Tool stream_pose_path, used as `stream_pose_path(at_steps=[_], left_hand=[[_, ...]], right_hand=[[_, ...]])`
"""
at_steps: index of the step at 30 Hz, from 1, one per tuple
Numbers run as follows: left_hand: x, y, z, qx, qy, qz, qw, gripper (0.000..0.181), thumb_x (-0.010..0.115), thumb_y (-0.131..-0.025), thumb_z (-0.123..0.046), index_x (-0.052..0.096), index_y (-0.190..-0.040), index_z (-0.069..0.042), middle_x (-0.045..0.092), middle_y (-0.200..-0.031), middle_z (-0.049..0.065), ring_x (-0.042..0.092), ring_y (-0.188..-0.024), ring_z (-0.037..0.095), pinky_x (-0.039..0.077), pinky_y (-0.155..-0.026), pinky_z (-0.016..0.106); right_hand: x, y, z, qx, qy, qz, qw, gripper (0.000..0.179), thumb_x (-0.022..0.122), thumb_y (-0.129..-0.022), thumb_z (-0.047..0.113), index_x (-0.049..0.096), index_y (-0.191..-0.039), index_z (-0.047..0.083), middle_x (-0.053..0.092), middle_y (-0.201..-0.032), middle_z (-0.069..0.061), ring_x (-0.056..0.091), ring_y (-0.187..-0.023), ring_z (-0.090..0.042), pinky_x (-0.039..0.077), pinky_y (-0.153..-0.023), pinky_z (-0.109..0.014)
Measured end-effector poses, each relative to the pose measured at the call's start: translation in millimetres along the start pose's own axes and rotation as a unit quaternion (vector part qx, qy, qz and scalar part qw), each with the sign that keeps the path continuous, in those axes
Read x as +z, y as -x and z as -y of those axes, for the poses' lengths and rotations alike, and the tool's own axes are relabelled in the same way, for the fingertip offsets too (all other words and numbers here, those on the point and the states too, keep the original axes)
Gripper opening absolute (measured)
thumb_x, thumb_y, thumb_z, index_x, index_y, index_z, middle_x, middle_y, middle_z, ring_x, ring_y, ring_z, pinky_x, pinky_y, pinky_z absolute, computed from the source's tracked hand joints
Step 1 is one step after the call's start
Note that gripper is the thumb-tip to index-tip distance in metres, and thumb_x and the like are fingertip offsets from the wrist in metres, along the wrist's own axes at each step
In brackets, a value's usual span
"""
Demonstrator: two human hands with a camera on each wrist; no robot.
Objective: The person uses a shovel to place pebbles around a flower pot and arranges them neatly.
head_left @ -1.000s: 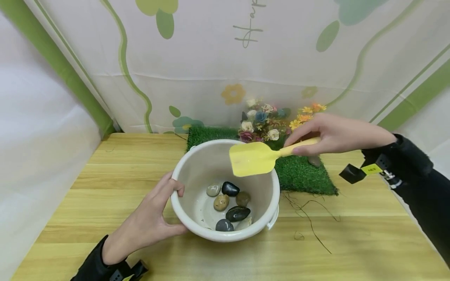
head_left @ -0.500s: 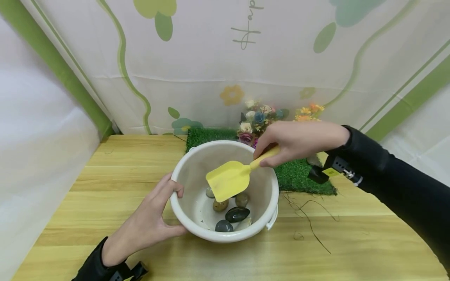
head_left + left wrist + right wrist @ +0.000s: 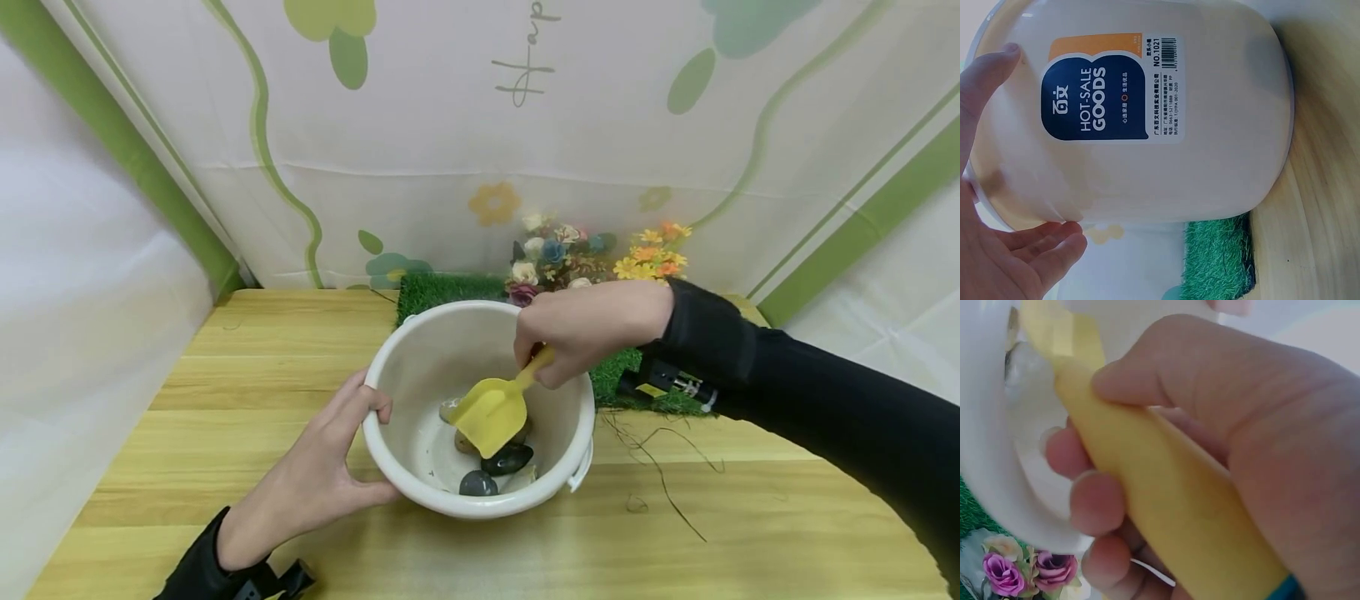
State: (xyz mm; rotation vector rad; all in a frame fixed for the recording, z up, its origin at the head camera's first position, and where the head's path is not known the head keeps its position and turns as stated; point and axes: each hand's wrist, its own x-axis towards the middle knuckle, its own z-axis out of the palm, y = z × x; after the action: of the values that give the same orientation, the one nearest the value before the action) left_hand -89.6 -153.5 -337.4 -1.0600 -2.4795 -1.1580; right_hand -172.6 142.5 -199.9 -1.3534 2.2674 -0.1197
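**Yellow scoop [image 3: 487,417] inside a white bucket [image 3: 480,507]**

The right hand [image 3: 588,329] grips the scoop's smooth handle; its long axis slants, the squared blade pointing leftward and toward the person, above glossy, rounded stones [image 3: 507,459]. The left hand [image 3: 322,467] clasps the circular rim. Only the left wrist view shows a printed label [image 3: 1113,90].

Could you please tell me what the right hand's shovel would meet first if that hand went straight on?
Probably the tan stone in the white bucket, partly hidden by the yellow shovel, though depth is unclear.
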Motion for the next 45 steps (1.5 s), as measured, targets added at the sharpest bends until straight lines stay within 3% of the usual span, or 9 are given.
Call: stream_pose_path(at_steps=[5,9,13,21,31,32,38,39,45], left_hand=[[0.0,0.2,0.2,0.0,-0.001,0.0,1.0,0.061,0.078,-0.064,-0.047,0.038,-0.1,-0.018,0.037,-0.131,0.003,0.038,-0.119,0.023,0.049,-0.078,0.034],[0.5,0.2,0.5,0.004,0.0,-0.003,1.0,0.061,0.079,-0.064,-0.046,0.039,-0.1,-0.017,0.038,-0.128,0.003,0.039,-0.118,0.023,0.05,-0.077,0.033],[1.2,0.3,0.6,0.008,0.0,-0.004,1.0,0.061,0.079,-0.064,-0.045,0.039,-0.101,-0.017,0.04,-0.124,0.003,0.04,-0.116,0.023,0.05,-0.076,0.033],[0.8,0.8,0.3,0.003,0.0,-0.002,1.0,0.061,0.079,-0.065,-0.046,0.039,-0.102,-0.017,0.04,-0.124,0.002,0.041,-0.116,0.022,0.05,-0.077,0.032],[1.6,1.0,1.9,0.016,-0.001,-0.01,0.9998,0.063,0.081,-0.063,-0.044,0.04,-0.101,-0.016,0.04,-0.124,0.003,0.041,-0.115,0.023,0.05,-0.077,0.033],[1.7,1.2,2.1,0.017,-0.002,-0.011,0.9998,0.063,0.081,-0.062,-0.043,0.04,-0.101,-0.016,0.04,-0.124,0.003,0.041,-0.115,0.023,0.05,-0.077,0.033],[2.3,1.3,2.3,0.017,-0.003,-0.011,0.9998,0.063,0.08,-0.063,-0.045,0.04,-0.101,-0.016,0.04,-0.122,0.002,0.042,-0.114,0.023,0.05,-0.077,0.032],[2.3,1.0,2.1,0.018,-0.003,-0.011,0.9998,0.062,0.08,-0.063,-0.045,0.04,-0.101,-0.016,0.04,-0.122,0.002,0.042,-0.114,0.023,0.05,-0.077,0.032],[2.2,0.5,2.2,0.015,-0.005,-0.011,0.9998,0.062,0.079,-0.064,-0.046,0.04,-0.101,-0.016,0.04,-0.122,0.002,0.042,-0.114,0.022,0.049,-0.077,0.032]], right_hand=[[2.8,-12.0,5.3,-0.024,0.016,0.019,0.9994,0.025,0.059,-0.08,0.01,0.045,-0.061,0.019,0.027,-0.058,0.006,0.024,-0.052,-0.007,0.027,-0.053,-0.025],[5.2,-23.0,12.0,-0.017,0.036,0.038,0.9985,0.035,0.061,-0.079,0.01,0.036,-0.057,0.017,0.022,-0.056,0.006,0.022,-0.05,-0.008,0.025,-0.051,-0.023],[9.8,-34.5,18.0,0.007,0.057,0.065,0.9962,0.034,0.06,-0.079,0.008,0.039,-0.055,0.019,0.023,-0.053,0.007,0.024,-0.045,-0.007,0.024,-0.048,-0.022],[13.7,-48.9,15.6,0.015,0.072,0.098,0.9925,0.038,0.057,-0.077,0.004,0.03,-0.054,0.017,0.018,-0.053,0.005,0.02,-0.046,-0.008,0.021,-0.049,-0.023],[15.7,-57.4,9.2,0.025,0.062,0.11,0.9917,0.037,0.057,-0.077,0.006,0.032,-0.052,0.018,0.02,-0.051,0.007,0.021,-0.045,-0.007,0.022,-0.049,-0.023],[22.2,-61.2,0.1,0.019,0.065,0.104,0.9923,0.037,0.057,-0.078,0.008,0.033,-0.052,0.018,0.02,-0.051,0.007,0.022,-0.045,-0.007,0.022,-0.048,-0.023],[24.3,-62.5,2.5,0.029,0.075,0.102,0.9916,0.037,0.059,-0.082,0.011,0.037,-0.054,0.019,0.025,-0.051,0.007,0.028,-0.045,-0.007,0.025,-0.048,-0.023],[18.4,-58.9,12.0,0.035,0.073,0.105,0.9912,0.036,0.06,-0.081,0.01,0.038,-0.054,0.018,0.026,-0.051,0.007,0.029,-0.045,-0.007,0.025,-0.048,-0.023],[48.8,-82.0,-38.3,0.006,0.096,0.093,0.991,0.033,0.063,-0.078,0.017,0.04,-0.054,0.022,0.029,-0.051,0.006,0.032,-0.043,-0.009,0.028,-0.046,-0.026]])
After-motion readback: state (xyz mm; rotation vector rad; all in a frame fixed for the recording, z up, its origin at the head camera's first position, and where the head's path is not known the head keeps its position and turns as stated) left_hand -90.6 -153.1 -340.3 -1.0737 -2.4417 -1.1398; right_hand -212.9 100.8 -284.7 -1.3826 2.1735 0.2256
